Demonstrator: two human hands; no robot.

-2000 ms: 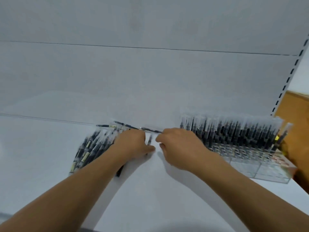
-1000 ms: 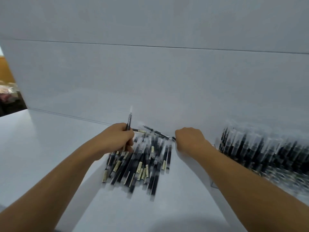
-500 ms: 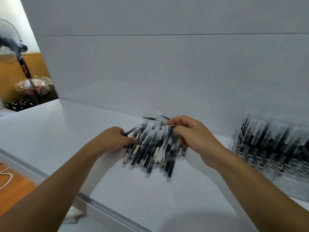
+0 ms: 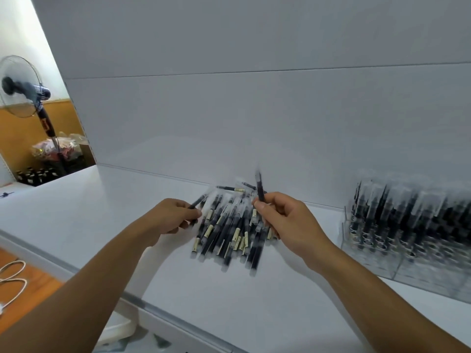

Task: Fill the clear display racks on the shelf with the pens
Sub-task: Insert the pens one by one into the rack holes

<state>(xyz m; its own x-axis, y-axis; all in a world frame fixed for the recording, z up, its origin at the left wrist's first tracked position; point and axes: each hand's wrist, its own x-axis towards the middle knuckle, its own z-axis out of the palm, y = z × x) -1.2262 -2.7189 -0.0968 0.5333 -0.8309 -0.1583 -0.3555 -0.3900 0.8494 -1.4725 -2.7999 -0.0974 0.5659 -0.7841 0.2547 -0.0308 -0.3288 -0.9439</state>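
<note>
Right hand (image 4: 288,222) pinches a pen (image 4: 260,189) upright; left hand (image 4: 169,215) grips a second pen (image 4: 198,200). Between the hands, loose pens (image 4: 224,235) lie on the shelf (image 4: 102,212). Right of the right hand stands a clear rack (image 4: 407,233) holding pens.

A white shelf (image 4: 89,220) runs flat from the back panel (image 4: 254,118) at 12 o'clock to a grey front edge that slants from 9 o'clock down toward 6 o'clock. Near its middle lies a pile of pens (image 4: 226,233), dark barrels with clear caps and pale labels, fanned out and mostly pointing between 12 and 6 o'clock. At 12 o'clock from the pile, close to the back panel, two loose pens (image 4: 229,189) lie crosswise. At 3 o'clock, well apart from the pile, stands a clear rack (image 4: 407,253), blurred, with pens upright in its rear rows.
</note>
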